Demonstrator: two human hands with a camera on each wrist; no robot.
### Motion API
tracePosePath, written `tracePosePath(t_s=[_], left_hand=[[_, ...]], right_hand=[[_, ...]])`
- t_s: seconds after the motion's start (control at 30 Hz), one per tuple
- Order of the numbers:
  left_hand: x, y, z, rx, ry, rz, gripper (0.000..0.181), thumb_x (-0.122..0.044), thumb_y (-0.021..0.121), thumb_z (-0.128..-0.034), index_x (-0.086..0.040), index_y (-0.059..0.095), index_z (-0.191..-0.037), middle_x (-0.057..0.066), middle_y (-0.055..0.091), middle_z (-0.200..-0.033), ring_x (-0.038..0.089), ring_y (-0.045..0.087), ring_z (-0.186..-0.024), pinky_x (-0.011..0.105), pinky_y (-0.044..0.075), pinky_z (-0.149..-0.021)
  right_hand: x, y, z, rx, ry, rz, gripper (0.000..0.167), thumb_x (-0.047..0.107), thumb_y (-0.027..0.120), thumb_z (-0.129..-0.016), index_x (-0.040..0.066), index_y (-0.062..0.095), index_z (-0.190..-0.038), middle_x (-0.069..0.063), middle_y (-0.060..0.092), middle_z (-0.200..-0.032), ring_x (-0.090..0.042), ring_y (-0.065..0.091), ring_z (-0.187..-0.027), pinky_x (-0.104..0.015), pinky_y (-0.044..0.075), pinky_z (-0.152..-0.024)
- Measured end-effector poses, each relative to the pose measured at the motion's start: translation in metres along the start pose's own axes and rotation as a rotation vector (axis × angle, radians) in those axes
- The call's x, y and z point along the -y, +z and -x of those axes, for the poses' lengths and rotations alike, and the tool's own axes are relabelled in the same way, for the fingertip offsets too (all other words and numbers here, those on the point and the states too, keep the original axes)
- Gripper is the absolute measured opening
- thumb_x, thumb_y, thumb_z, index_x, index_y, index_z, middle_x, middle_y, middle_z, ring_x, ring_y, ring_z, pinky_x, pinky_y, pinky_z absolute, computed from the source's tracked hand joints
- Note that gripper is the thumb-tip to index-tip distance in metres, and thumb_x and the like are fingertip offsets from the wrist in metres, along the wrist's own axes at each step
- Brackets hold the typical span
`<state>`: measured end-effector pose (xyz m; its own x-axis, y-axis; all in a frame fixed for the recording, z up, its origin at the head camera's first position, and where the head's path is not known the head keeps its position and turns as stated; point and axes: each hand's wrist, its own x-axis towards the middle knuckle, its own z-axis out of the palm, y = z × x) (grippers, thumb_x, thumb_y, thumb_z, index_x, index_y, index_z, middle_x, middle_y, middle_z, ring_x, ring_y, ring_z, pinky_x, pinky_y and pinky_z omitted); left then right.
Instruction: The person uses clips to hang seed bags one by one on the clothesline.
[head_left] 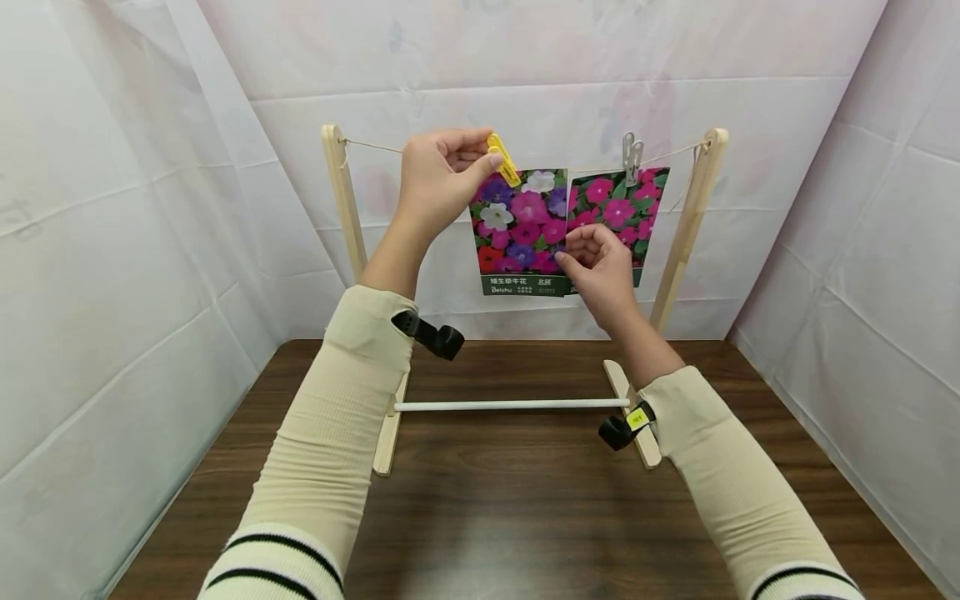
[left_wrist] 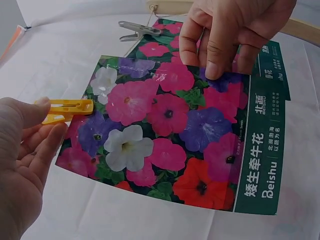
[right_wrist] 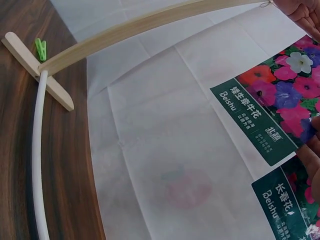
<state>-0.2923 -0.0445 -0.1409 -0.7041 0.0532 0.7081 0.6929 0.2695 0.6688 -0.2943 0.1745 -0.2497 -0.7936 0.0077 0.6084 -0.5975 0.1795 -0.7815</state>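
My left hand pinches a yellow clothespin whose jaws are at the top edge of a petunia seed packet. In the left wrist view the yellow clothespin overlaps that packet's edge. My right hand holds the packet's right edge between thumb and fingers. Just to the right, a second packet with pink flowers hangs from the string under a grey clip, partly behind my right hand. Whether the yellow clothespin also grips the string cannot be told.
A wooden frame has a left post, a right post and a white lower rod above the brown table. In the right wrist view a green clothespin lies by one foot. White cloth stands behind.
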Motion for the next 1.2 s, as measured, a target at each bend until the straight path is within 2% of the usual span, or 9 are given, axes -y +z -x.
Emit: tracePosePath(t_s=[0.33, 0.53, 0.7, 0.83, 0.93, 1.07, 1.2], left_hand=[[0.002, 0.0, -0.001, 0.016, -0.021, 0.006, 0.033, -0.014, 0.074, -0.0879, 0.002, 0.069, -0.116, 0.015, 0.071, -0.104, 0.015, 0.069, -0.09, 0.021, 0.054, -0.084], [0.005, -0.001, -0.001, 0.021, -0.043, -0.025, 0.034, -0.013, 0.074, -0.0882, 0.003, 0.068, -0.118, 0.014, 0.071, -0.107, 0.014, 0.069, -0.093, 0.021, 0.054, -0.084], [0.006, -0.004, 0.0, 0.018, -0.051, -0.076, 0.038, -0.016, 0.073, -0.0888, 0.001, 0.066, -0.122, 0.009, 0.069, -0.117, 0.012, 0.066, -0.1, 0.021, 0.053, -0.087], [0.005, -0.007, 0.003, 0.011, -0.032, -0.074, 0.046, -0.017, 0.076, -0.0863, -0.002, 0.063, -0.127, 0.007, 0.067, -0.12, 0.012, 0.063, -0.104, 0.023, 0.052, -0.088], [0.006, -0.009, 0.006, 0.003, -0.007, -0.05, 0.05, -0.017, 0.078, -0.0841, -0.003, 0.061, -0.129, 0.007, 0.065, -0.118, 0.015, 0.061, -0.104, 0.025, 0.053, -0.088], [0.009, -0.012, 0.011, -0.01, 0.024, -0.035, 0.05, -0.017, 0.08, -0.0828, -0.004, 0.062, -0.128, 0.007, 0.064, -0.114, 0.016, 0.06, -0.101, 0.027, 0.054, -0.086], [0.011, -0.014, 0.015, -0.019, 0.042, -0.055, 0.05, -0.017, 0.08, -0.0827, -0.005, 0.062, -0.128, 0.006, 0.064, -0.115, 0.014, 0.061, -0.099, 0.029, 0.054, -0.084]], right_hand=[[-0.002, -0.003, 0.003, -0.03, -0.01, 0.084, 0.019, 0.009, 0.074, -0.087, 0.001, 0.063, -0.101, -0.01, 0.067, -0.097, -0.013, 0.062, -0.087, -0.022, 0.05, -0.077], [-0.002, -0.006, 0.005, -0.047, -0.015, 0.133, 0.02, 0.011, 0.074, -0.088, 0.0, 0.063, -0.1, -0.011, 0.067, -0.098, -0.012, 0.062, -0.087, -0.021, 0.049, -0.077], [-0.002, -0.008, 0.007, -0.039, -0.009, 0.139, 0.023, 0.01, 0.073, -0.088, -0.003, 0.062, -0.103, -0.013, 0.067, -0.1, -0.012, 0.062, -0.085, -0.021, 0.049, -0.074], [0.015, -0.007, 0.014, -0.028, -0.011, 0.122, 0.022, 0.0, 0.069, -0.089, -0.01, 0.059, -0.105, -0.022, 0.065, -0.099, -0.015, 0.061, -0.081, -0.019, 0.052, -0.07], [0.029, -0.008, 0.02, -0.019, -0.023, 0.108, 0.02, -0.006, 0.066, -0.089, -0.015, 0.057, -0.104, -0.025, 0.063, -0.096, -0.017, 0.061, -0.076, -0.023, 0.056, -0.067], [0.032, -0.012, 0.023, -0.012, -0.039, 0.109, 0.019, -0.005, 0.066, -0.089, -0.015, 0.057, -0.103, -0.02, 0.062, -0.092, -0.016, 0.06, -0.073, -0.026, 0.058, -0.065], [0.03, -0.017, 0.025, -0.001, -0.024, 0.096, 0.019, -0.003, 0.066, -0.089, -0.013, 0.057, -0.104, -0.013, 0.062, -0.091, -0.013, 0.06, -0.073, -0.024, 0.057, -0.064]])
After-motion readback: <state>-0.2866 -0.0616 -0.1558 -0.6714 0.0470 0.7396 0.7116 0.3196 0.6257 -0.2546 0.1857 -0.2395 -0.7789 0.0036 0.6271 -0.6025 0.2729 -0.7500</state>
